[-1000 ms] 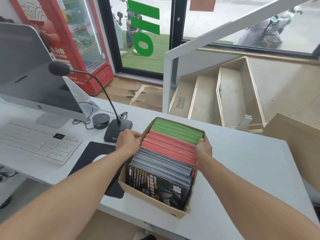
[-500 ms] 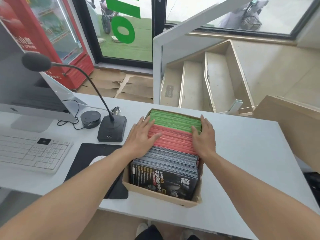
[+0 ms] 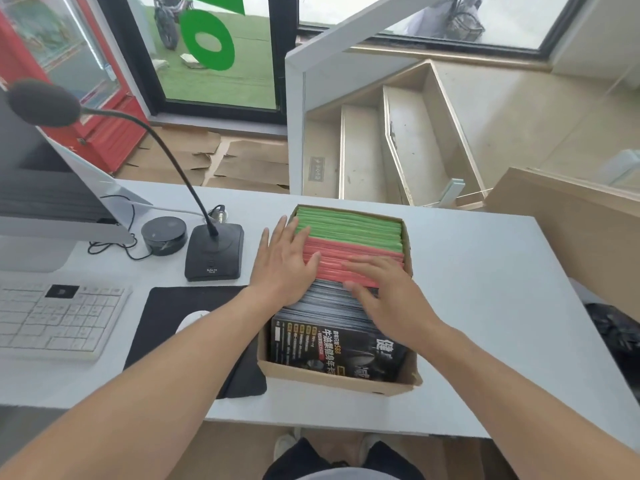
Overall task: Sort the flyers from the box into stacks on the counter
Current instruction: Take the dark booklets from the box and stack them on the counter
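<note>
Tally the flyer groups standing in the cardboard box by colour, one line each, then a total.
Green flyer group: 1
Red flyer group: 1
Dark printed flyer group: 1
Total: 3 colour groups in the brown cardboard box; single sheets are too tightly packed to count.

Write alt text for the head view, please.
Both hands, left and right, lie flat on flyers standing in a cardboard box on a white counter: green, red, then dark ones. A desk microphone stands left.
</note>
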Tool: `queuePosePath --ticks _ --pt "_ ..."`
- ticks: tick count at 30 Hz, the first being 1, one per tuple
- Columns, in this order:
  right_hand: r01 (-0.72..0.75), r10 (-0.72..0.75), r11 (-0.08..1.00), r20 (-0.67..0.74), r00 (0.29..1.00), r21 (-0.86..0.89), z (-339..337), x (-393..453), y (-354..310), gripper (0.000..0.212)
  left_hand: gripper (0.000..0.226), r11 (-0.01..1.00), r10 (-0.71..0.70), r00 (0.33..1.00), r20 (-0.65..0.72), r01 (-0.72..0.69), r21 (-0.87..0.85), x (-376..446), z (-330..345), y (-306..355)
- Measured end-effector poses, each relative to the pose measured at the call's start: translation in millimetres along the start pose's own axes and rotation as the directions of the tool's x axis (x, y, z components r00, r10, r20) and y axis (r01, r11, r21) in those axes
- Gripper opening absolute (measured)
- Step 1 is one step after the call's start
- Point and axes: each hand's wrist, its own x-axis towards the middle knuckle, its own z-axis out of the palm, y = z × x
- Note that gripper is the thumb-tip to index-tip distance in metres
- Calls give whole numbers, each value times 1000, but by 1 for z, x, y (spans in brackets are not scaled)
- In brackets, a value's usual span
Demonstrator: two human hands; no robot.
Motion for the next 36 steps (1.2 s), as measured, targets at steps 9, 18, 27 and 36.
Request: queuePosePath --ticks 9,18,27,36 --pt "16 -102 933 -224 969 -359 36 -61 -23 13 65 996 -69 997 -40 67 -61 8 5 -2" --pt "44 -158 927 -282 946 -372 55 -80 -14 28 56 996 18 986 -165 -31 -79 -9 -3 3" --pt "174 -301 899 -277 912 -401 57 -98 1 43 39 950 103 972 -211 -159 -267 -90 -4 24" --pt "236 -305 930 -235 923 -281 47 -104 7 35 44 986 136 972 -190 -152 -70 -128 9 25"
